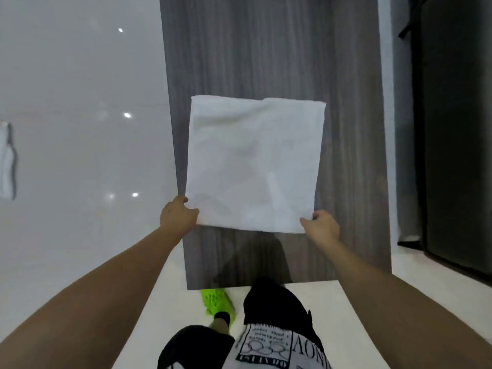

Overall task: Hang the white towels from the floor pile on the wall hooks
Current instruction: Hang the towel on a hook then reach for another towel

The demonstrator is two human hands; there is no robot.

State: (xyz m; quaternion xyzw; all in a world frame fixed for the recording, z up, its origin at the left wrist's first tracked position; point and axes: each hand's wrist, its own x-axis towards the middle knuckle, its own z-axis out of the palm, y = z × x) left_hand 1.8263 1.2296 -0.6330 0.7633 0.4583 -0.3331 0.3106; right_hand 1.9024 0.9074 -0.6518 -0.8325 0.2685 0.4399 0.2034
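Note:
A white towel [253,163] is spread flat in front of a grey wood-grain wall panel [266,49]. My left hand [178,215] pinches its near left corner. My right hand [323,226] pinches its near right corner. The towel's far edge lies straight across the panel. Another white towel [5,161] hangs at the far left edge of the view on the glossy white wall. No hook shows in this view, and no floor pile is in sight.
A glossy white wall [80,102] fills the left side. A dark door or cabinet [452,129] stands at the right. Below are the pale floor [346,315], my legs in black shorts and a bright green shoe [217,302].

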